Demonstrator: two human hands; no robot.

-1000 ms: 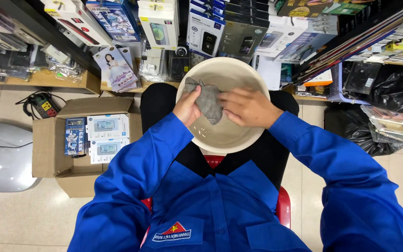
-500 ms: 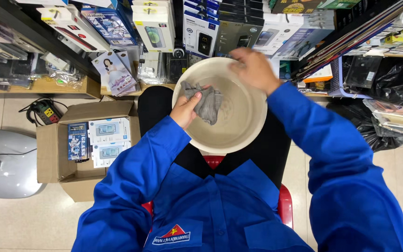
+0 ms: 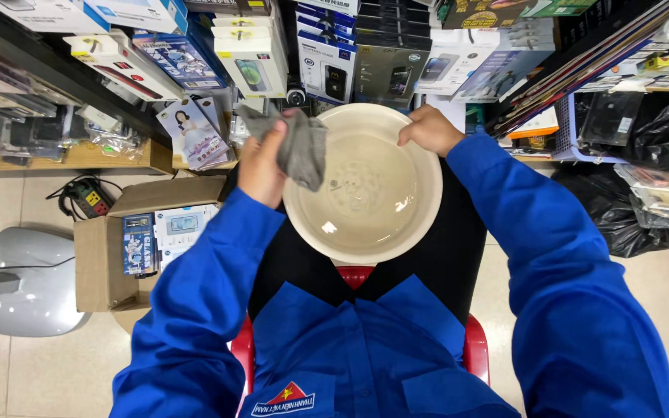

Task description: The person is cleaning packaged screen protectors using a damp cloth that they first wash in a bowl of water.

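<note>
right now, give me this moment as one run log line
left hand: holds grey cloth at basin's left rim | right hand: grips far rim of cream basin | basin: on lap | cardboard box: floor, left

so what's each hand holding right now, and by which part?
Left hand grips a grey cloth bunched at its upper end, the rest hanging over the basin's edge. Right hand holds the cream basin by its far rim.

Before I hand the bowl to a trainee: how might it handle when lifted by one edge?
Probably stiff: the bowl keeps its round shape with only the right hand on its far rim. It may be slippery, as the glossy inside looks wet. Wide and shallow, it could tilt from a one-sided grip.
</note>
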